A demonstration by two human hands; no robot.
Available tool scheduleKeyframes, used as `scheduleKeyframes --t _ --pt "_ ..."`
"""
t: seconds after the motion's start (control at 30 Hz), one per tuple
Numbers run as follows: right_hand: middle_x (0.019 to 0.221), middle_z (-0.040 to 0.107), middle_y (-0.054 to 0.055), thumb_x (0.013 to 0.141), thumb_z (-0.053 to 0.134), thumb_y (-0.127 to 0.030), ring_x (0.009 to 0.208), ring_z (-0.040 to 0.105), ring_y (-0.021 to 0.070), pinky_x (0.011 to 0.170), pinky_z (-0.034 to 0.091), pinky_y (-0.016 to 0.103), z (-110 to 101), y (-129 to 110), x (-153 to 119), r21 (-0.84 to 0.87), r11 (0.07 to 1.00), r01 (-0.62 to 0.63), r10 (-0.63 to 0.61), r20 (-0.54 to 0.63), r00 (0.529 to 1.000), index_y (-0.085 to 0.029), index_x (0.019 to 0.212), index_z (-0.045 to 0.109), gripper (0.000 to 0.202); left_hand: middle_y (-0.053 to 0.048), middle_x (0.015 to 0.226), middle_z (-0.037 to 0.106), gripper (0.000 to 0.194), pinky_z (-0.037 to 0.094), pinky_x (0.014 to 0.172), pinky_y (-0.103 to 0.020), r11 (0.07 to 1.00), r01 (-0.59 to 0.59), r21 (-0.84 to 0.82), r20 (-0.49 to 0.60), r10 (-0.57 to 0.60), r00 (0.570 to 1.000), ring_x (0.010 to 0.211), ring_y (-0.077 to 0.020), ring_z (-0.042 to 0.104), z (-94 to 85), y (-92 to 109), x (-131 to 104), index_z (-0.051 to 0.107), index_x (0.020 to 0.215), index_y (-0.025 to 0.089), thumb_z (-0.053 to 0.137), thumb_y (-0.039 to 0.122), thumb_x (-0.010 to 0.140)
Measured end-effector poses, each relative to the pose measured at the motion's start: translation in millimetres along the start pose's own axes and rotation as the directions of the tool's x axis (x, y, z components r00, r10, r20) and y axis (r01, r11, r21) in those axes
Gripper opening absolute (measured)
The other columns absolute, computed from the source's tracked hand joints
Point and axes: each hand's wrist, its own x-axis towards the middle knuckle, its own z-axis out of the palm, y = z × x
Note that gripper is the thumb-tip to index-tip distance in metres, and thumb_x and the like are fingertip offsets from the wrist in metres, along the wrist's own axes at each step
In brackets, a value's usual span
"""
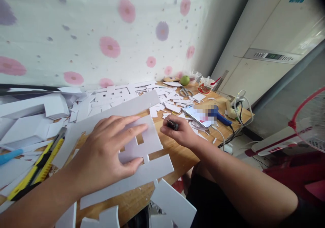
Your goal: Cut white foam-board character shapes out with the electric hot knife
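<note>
Cutting stage: well along by the look of it, since the white board (132,126) already carries several rectangular cut-outs through which the wooden table (177,153) shows.
Head view, left hand: the left hand (106,153) lies flat on the board with fingers spread wide, holding nothing, only pressing the sheet down.
Head view, right hand: the right hand (179,131) is closed around a small dark knife (172,124) just past the board's right edge, apart from the sheet.
Board position: it lies flat on the table directly in front of the person, running from mid-left towards the near edge, with the pierced part under and beside the left fingers.
Done so far: a heap of white offcuts (122,97) covers the far side of the table, and more cut shapes (172,204) hang over the near edge, which suggests many pieces are already cut.
Left to do: large unbroken areas of the board remain, so I judge more cutting is possible; how much is wanted cannot be told.
Left side: a yellow and black cutter (38,168) and a blue tool (10,156) lie among scraps.
Far side: scissors (186,92), a green apple (184,80), a cup (206,85), a phone (198,117) and a cabled blue tool (220,117).
Floor at right: a red fan (304,126).
</note>
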Motion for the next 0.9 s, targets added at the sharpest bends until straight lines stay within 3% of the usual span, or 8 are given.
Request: scheduleKeyframes --t 0.13,0.23,0.3,0.53,0.9 --pt "0.07 0.053 -0.005 0.085 0.075 -0.046 0.058 0.048 0.009 0.055 0.04 0.024 -3 0 -5 0.207 0.974 -0.089 0.044 0.216 0.975 -0.019 0.08 0.055 0.034 -0.007 0.14 0.058 0.054 0.042 0.108 -0.049 1.0 0.023 -0.006 -0.027 -0.023 0.999 0.125 -0.0307 0.057 -2.8 -3 0 0.054 0.136 0.027 0.063 0.027 0.083" --pt "0.075 0.059 -0.006 0.079 0.079 -0.06 0.052 0.057 0.0086 0.049 0.043 0.022 -3 1 -8 0.446 0.87 -0.211 0.029 0.381 0.924 -0.023 0.094 0.046 0.053 -0.007 0.142 0.057 0.053 0.044 0.108 -0.048 0.999 0.033 -0.011 -0.042 -0.034 0.999 0.125 -0.0302 0.057 -2.3 -6 0 0.054 0.137 0.027 0.062 0.03 0.085" --pt "0.076 0.062 -0.007 0.077 0.079 -0.064 0.051 0.061 0.0086 0.049 0.045 0.021 -4 2 -9 0.532 0.818 -0.219 -0.025 0.413 0.91 -0.023 0.094 0.043 0.057 -0.006 0.141 0.057 0.051 0.045 0.107 -0.048 0.999 0.039 -0.02 -0.056 -0.04 0.998 0.124 -0.0292 0.058 -2.6 -7 0 0.054 0.136 0.028 0.061 0.03 0.086" --pt "0.072 0.063 -0.002 0.084 0.069 -0.069 0.053 0.063 0.0086 0.048 0.05 0.019 -3 -3 -4 0.486 0.823 -0.293 0.021 0.491 0.871 -0.016 0.083 0.057 0.054 -0.005 0.146 0.054 0.056 0.045 0.112 -0.047 0.998 0.029 -0.061 0.002 -0.029 1.0 0.13 -0.0282 0.055 -13.2 -8 -1 0.05 0.141 0.031 0.064 0.029 0.086" --pt "0.06 0.055 -0.006 0.088 0.062 -0.07 0.045 0.049 0.006 0.043 0.039 0.018 4 -22 1 0.394 0.889 -0.234 -0.029 0.557 0.83 -0.019 0.072 0.054 0.055 -0.001 0.148 0.055 0.056 0.047 0.111 -0.044 0.987 0.06 -0.146 -0.014 -0.063 0.998 0.131 -0.026 0.056 -14.1 -7 -3 0.053 0.14 0.035 0.063 0.031 0.085"
